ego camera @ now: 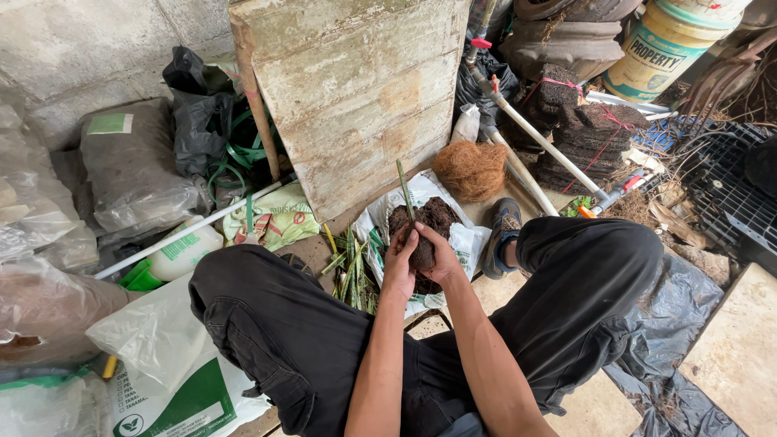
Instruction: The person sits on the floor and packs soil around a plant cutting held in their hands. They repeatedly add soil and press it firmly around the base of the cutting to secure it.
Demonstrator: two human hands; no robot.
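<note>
My left hand [399, 263] and my right hand [441, 257] are cupped together around a dark clump of soil [422, 255]. A thin green plant cutting [405, 190] stands upright out of the clump. Just beyond my hands lies an open white bag [465, 239] with loose dark soil [433, 214] in it. Several green cuttings [352, 271] lie on the ground to the left of the bag. My knees in black trousers frame both hands.
A weathered wooden board [356, 89] leans ahead. A ball of brown coconut fibre [471, 170] and stacked dark fibre blocks [587, 133] sit to the right. Plastic sacks [129, 170], a white bottle [182, 251], white pipes [538, 137] and a black crate [740, 202] crowd the sides.
</note>
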